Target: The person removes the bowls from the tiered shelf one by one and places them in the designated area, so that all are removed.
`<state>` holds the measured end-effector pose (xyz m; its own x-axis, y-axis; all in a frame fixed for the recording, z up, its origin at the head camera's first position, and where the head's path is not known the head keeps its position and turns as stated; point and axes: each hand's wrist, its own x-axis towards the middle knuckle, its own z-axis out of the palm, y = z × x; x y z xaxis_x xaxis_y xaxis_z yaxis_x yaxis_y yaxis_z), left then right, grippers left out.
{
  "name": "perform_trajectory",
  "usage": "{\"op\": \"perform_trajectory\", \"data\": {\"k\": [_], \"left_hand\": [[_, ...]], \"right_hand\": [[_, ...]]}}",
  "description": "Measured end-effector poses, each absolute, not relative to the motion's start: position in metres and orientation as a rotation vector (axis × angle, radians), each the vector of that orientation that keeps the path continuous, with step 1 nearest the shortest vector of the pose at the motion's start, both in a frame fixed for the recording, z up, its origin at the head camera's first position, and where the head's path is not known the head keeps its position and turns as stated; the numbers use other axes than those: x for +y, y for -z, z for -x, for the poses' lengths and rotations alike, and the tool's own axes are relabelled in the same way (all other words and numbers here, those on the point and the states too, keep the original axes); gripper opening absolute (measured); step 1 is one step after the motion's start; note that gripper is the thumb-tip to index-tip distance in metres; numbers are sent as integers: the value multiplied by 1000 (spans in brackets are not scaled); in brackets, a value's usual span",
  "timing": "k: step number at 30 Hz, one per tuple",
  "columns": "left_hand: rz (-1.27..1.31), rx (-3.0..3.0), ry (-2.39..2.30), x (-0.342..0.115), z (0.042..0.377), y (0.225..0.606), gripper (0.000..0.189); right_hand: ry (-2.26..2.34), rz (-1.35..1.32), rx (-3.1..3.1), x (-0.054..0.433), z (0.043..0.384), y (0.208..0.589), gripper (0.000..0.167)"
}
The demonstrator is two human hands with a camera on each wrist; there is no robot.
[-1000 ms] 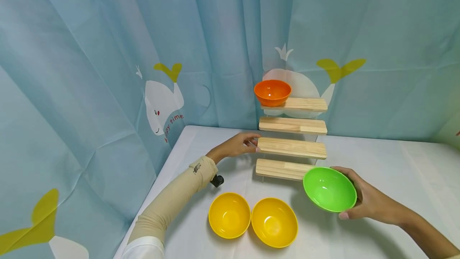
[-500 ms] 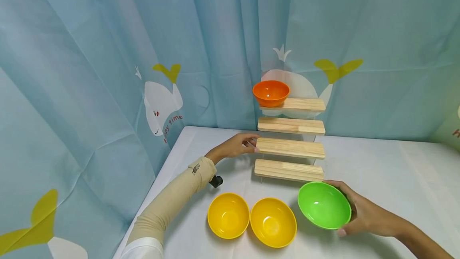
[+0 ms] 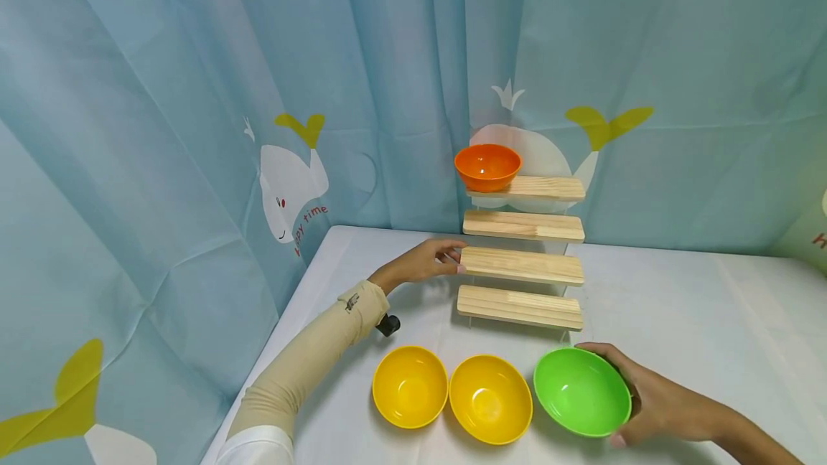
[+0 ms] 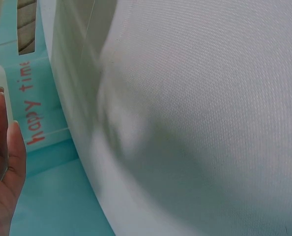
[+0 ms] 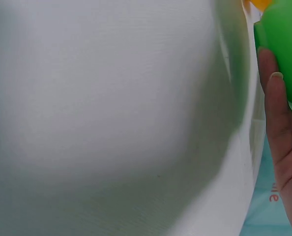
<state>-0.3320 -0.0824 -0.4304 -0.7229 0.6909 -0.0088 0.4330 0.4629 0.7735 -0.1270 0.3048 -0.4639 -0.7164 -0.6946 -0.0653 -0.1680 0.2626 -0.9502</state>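
Observation:
My right hand (image 3: 665, 400) grips a green bowl (image 3: 581, 393) by its right side, thumb at the near edge and fingers behind. The bowl tilts slightly, close over the table and right of two yellow bowls. In the right wrist view, fingers (image 5: 276, 98) lie along the wall of the green bowl (image 5: 288, 49). My left hand (image 3: 429, 260) pinches the left end of a wooden board on the tiered shelf (image 3: 523, 266), second tier from the bottom. Only part of the left hand (image 4: 6, 162) shows in the left wrist view.
Two yellow bowls (image 3: 411, 387) sit side by side at the front of the white table (image 3: 685, 321). An orange bowl (image 3: 487, 167) stands on the left of the shelf's top board. A blue curtain (image 3: 400, 92) with whale prints hangs behind.
My right hand has brought the green bowl down and nearer, from the lowest board's right end to beside the right yellow bowl. The left hand stays at the shelf.

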Motion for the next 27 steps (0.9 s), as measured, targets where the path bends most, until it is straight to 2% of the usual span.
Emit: {"op": "perform_trajectory", "data": {"k": [16,27], "left_hand": [[-961,2384,-1136,-83,335,431,59],[-941,2372,-1143,-83,335,431,59]], "right_hand": [[1381,720,1967,310,127,474,92],[1372,733,1962,305,120,465,91]]}}
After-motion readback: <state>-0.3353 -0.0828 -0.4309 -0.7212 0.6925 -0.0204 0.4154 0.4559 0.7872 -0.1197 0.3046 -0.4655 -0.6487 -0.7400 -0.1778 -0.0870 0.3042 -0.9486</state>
